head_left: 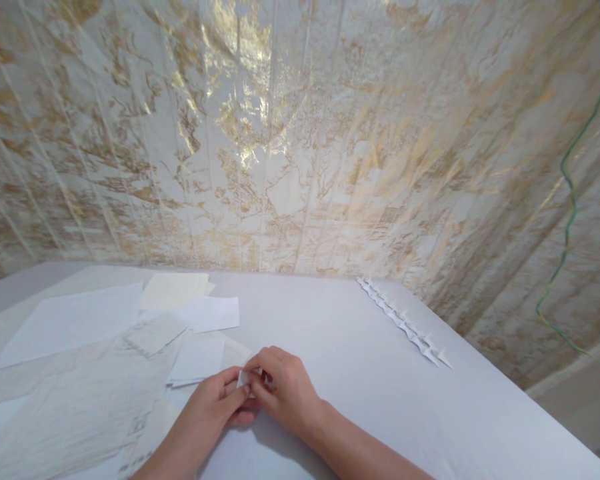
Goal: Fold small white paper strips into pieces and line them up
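Between my two hands is a small folded piece of white paper (243,379), mostly covered by fingers. My left hand (225,399) pinches it from the left, thumb on top. From the right, my right hand (279,380) grips the same paper with its thumb and bent fingers. Both hands are just above the white table, close to its near edge. Right behind my left hand lies a stack of small white paper pieces (197,359). The exact shape of the fold is hidden.
Loose sheets, some with writing (75,407), cover the table's left side. A large blank sheet (70,320) and cream paper squares (173,291) lie farther back. Along the right edge runs a row of pointed folded paper pieces (400,321). Gold-patterned wall covering (290,147) rises behind; a green wire (567,227) hangs right.
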{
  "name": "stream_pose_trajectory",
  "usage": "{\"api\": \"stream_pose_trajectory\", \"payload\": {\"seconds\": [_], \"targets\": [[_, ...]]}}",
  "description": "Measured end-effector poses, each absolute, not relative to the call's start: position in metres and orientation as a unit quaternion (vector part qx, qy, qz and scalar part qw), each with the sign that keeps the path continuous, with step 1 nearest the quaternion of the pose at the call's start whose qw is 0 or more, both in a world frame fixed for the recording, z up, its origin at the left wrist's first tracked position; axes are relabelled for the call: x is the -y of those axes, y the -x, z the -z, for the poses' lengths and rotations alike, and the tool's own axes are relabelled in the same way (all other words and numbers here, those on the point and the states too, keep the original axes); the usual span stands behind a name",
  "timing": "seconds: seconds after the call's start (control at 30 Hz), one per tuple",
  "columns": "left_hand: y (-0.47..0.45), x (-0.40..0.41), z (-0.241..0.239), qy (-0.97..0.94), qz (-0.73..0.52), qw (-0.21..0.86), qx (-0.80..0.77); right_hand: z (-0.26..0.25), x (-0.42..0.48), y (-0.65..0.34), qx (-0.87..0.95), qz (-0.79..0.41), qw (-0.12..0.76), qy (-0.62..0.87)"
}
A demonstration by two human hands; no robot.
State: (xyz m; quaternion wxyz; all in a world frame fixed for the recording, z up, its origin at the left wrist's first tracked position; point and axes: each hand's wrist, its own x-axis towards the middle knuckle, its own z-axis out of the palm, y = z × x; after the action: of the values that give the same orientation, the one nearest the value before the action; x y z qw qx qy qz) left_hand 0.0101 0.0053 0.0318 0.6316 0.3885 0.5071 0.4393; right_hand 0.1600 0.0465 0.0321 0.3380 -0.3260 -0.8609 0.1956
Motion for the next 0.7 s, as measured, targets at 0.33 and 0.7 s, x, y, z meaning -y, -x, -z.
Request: {"api": "stream_pose_trajectory", "payload": {"seconds": [0.33,0.7], "targets": [[-0.008,-0.005,-0.037,-0.398,-0.433,0.631,-0.506,-0.036,-0.046,-0.161,0.806,-0.287,0.37,0.362],[-0.01,-0.005,-0.025,-0.413,-0.454,0.616,-0.494,-0.032,-0.047,-0.16,0.809,-0.296,0.392,0.324]]}}
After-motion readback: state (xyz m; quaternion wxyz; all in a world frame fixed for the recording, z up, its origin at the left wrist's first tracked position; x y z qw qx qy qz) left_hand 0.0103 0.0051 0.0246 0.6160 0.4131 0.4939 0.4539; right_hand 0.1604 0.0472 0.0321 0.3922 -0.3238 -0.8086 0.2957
